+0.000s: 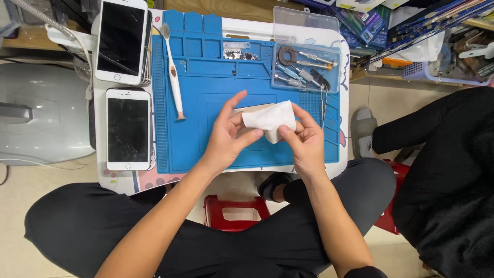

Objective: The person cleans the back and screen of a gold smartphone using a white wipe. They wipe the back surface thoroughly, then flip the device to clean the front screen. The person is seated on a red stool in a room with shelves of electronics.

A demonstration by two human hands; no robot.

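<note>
Head view: looking down over a small white table (pixel 337 154) with a blue silicone work mat (pixel 206 92) on it, the person's dark trousered legs below.
Left hand (pixel 226 136): fingers partly curled, thumb and forefinger pinching the left edge of a crumpled white tissue (pixel 270 119); the other fingers are spread and lifted.
Right hand (pixel 304 141): fingers bent, thumb and fingertips gripping the tissue's right and lower side.
Tissue: held between both hands, just above the middle of the mat, wrapped over a flat pale object (pixel 252 109) of which only a beige edge shows at the top left.
Left of mat: two white smartphones with dark screens, one (pixel 122 40) at the far corner resting on a stack, one (pixel 128 128) nearer the person.
On mat: a slim white and pink brush (pixel 173 72) lying lengthwise along the left side; small metal parts (pixel 239 53) in the upper compartments.
Far right of mat: a clear plastic box (pixel 306 67), lid open, holding screwdrivers and metal tools.
Floor: a red plastic stool (pixel 234 211) between the legs.
Right edge: another person's dark-clothed leg (pixel 442 139).
</note>
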